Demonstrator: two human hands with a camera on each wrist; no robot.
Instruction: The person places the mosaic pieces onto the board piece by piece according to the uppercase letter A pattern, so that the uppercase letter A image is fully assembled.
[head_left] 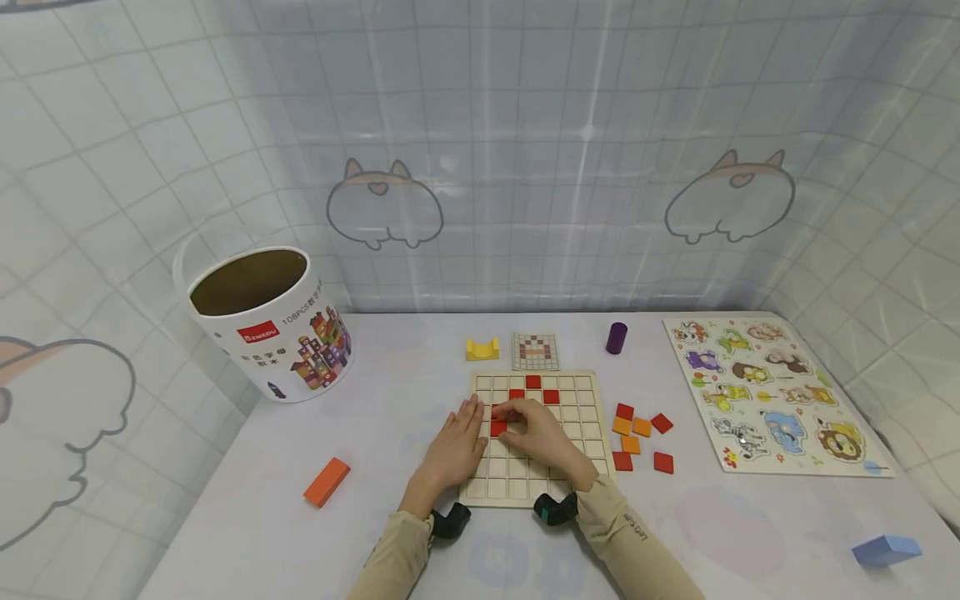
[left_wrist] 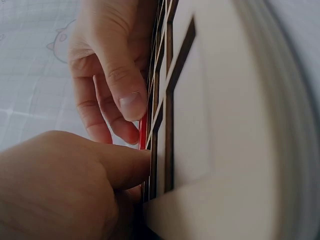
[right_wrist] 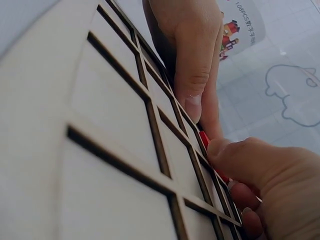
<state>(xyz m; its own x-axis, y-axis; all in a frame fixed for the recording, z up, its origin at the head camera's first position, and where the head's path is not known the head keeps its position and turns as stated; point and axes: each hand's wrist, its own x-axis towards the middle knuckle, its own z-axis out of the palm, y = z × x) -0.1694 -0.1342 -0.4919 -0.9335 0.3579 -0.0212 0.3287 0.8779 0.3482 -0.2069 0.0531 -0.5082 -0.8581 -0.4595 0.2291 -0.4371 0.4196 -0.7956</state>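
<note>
A wooden grid board (head_left: 497, 490) lies in front of me, with several red square tiles set in its upper cells, one at the top middle (head_left: 533, 382). My right hand (head_left: 546, 433) reaches over the board and pinches a red tile (head_left: 498, 428) on the left side, thumb at its lower edge and fingertips at its upper edge. The right wrist view shows that thumb against the red edge. My left hand (head_left: 452, 446) rests along the board's left edge, its fingers straight and close together, thumb over the grid.
Loose red and orange tiles (head_left: 631, 445) lie right of the board. Behind it are a pattern card (head_left: 536, 352), a yellow block (head_left: 482, 349) and a purple cylinder (head_left: 617, 337). An orange block (head_left: 327, 482) and a bucket (head_left: 270, 342) stand left; an animal puzzle (head_left: 731, 457) and blue block (head_left: 885, 551), right.
</note>
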